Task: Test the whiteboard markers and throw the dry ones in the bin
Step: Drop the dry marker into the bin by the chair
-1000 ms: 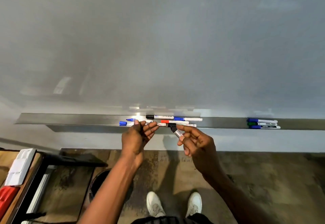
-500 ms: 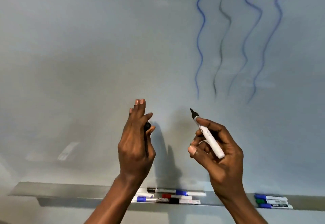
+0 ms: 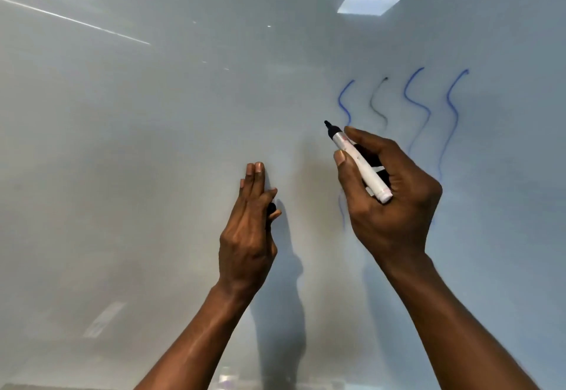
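My right hand [image 3: 389,193] grips an uncapped black marker [image 3: 361,164] with a white barrel, its tip pointing up and left, close to the whiteboard [image 3: 153,144] just left of the drawn lines. My left hand [image 3: 248,230] is raised beside it with fingers straight up, and it pinches the marker's black cap [image 3: 271,207] between thumb and palm. Several wavy test lines [image 3: 413,104], blue ones and a fainter dark one, run down the board above and behind my right hand.
The whiteboard fills nearly the whole view, with ceiling lights [image 3: 367,5] reflected at the top. A strip of the marker tray [image 3: 226,382] shows at the bottom edge between my forearms. The bin is out of view.
The view has tilted upward from the tray to the board. Both hands rose from the tray, the right with the uncapped marker, the left with its cap; the tip now nears the test lines.
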